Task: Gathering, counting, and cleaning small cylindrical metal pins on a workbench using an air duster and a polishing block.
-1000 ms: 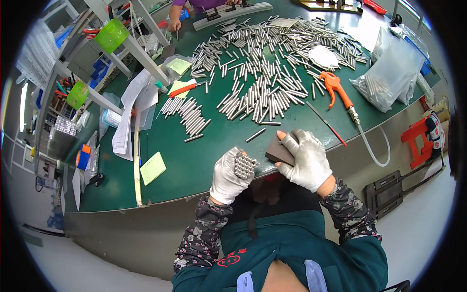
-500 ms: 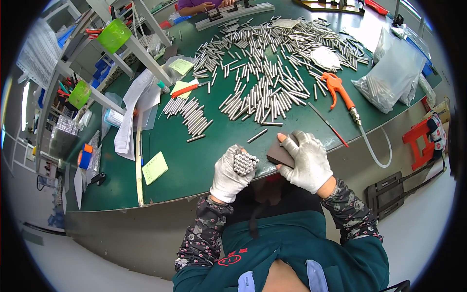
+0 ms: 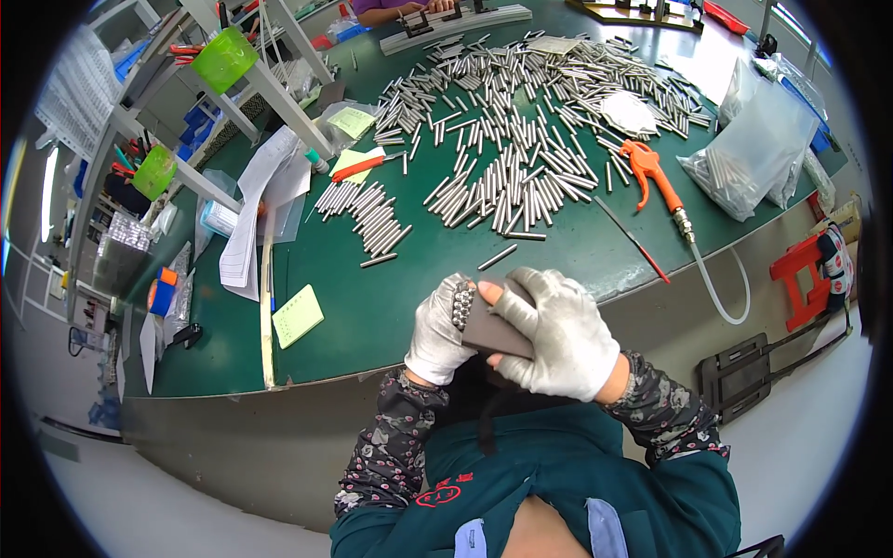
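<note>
In my gloved left hand (image 3: pixel 435 337) I grip a bundle of metal pins (image 3: pixel 462 305), their round ends turned toward the right. My right hand (image 3: pixel 564 335), also in a white glove with bare thumb and fingertip, is closed on a dark brown block (image 3: pixel 498 327). The block's left side lies against the pin ends and covers part of them. Just beyond my hands a single metal pin (image 3: pixel 497 258) lies on the green table (image 3: pixel 372 312). Farther off spreads a large heap of loose pins (image 3: pixel 521 177).
An orange air gun (image 3: pixel 651 172) with a hose and a thin red-handled tool (image 3: pixel 642 249) lie to the right, near a bag of pins (image 3: pixel 744 158). Leftward are a yellow note pad (image 3: pixel 298 315), a smaller pin group (image 3: pixel 372 219) and an orange cutter (image 3: pixel 358 168). Another person's hands (image 3: pixel 423 7) are at the far side.
My right hand has moved left with the block, which now meets the pin ends. My left hand still holds the bundle in nearly the same place.
</note>
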The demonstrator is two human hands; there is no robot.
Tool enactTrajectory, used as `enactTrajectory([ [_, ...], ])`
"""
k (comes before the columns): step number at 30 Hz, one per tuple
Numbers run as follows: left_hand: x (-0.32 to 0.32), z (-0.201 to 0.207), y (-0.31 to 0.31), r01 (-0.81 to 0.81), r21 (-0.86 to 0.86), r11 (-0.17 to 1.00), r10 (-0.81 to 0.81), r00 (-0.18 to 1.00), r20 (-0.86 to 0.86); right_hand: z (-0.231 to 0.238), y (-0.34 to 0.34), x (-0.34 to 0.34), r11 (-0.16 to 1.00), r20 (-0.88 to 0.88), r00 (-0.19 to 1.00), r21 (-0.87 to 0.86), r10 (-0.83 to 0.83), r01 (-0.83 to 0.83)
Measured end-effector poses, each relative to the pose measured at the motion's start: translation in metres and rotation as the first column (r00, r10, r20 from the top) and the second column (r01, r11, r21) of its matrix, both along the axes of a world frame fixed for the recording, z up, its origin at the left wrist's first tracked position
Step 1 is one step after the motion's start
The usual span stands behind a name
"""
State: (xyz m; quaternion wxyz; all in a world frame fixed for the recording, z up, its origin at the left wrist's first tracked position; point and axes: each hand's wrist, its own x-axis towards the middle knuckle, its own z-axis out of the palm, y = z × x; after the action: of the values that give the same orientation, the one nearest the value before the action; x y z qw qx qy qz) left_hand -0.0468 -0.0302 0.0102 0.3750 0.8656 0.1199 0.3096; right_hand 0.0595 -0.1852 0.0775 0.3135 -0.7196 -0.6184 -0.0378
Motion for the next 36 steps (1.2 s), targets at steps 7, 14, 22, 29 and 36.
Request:
enactTrajectory([
  [7,0.001,-0.004,0.002,0.021,-0.173,0.985,-0.016,0.999,0.028,-0.025,-0.007,0.034,0.941,-0.011,0.941,-0.020,-0.338,0.338],
  [14,-0.003,-0.013,0.006,0.076,-0.435,0.897,-0.067,0.997,0.037,-0.037,-0.014,0.032,0.917,0.131,0.932,-0.173,-0.339,0.358],
  [22,-0.002,-0.011,0.005,0.089,-0.568,0.818,-0.040,0.994,0.098,-0.039,-0.015,0.032,0.919,0.130,0.929,-0.155,-0.346,0.363],
  [29,-0.002,-0.006,0.004,0.071,-0.517,0.853,-0.044,0.997,0.064,-0.039,-0.015,0.032,0.916,0.128,0.929,-0.167,-0.348,0.366],
  [36,-0.001,-0.008,0.006,0.069,-0.526,0.847,-0.041,0.997,0.065,-0.039,-0.014,0.034,0.919,0.127,0.932,-0.168,-0.338,0.356],
])
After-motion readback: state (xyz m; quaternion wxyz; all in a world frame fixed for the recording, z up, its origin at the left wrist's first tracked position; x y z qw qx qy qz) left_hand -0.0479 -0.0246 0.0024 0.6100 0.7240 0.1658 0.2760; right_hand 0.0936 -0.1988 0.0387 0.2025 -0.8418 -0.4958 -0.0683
